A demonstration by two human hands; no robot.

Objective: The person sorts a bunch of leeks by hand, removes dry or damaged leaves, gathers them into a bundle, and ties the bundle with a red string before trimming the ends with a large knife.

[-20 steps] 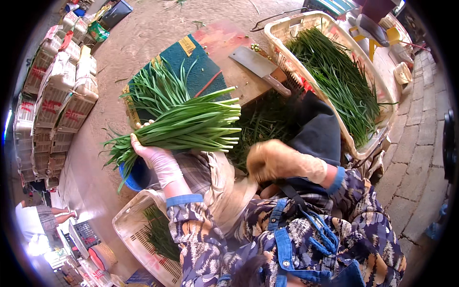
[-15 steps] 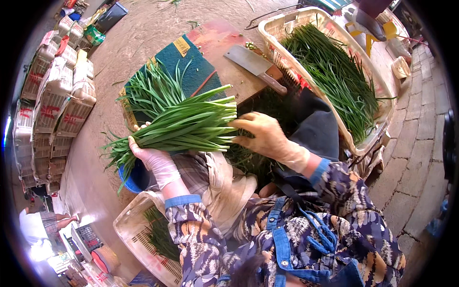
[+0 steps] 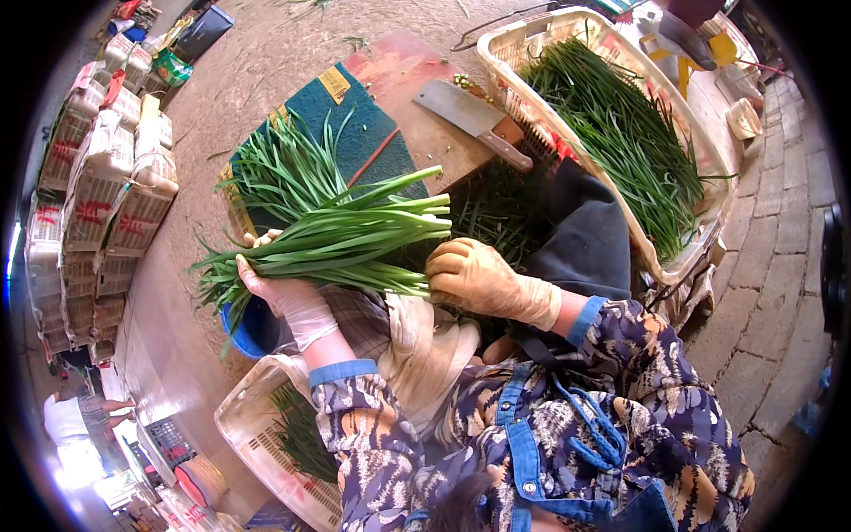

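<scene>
green bundle: held level above the lap, its leafy ends at the left and its pale cut ends pointed right, with the loose greens on the teal mat just beyond it.
left hand: gloved, wrapped around the leafy end, thumb on the near side, fingertips seen past the far side.
right hand: gloved, fingers curled in, placed against the lowest pale ends; whether any stalk is pinched cannot be told.
change at the right hand: half a second ago it was spread at the middle of the ends; now it is curled and placed lower.
change at the pale ends: gathered close before, now fanned, the lower stalks dropped below the rest.
left grip: kept in the same place.
</scene>
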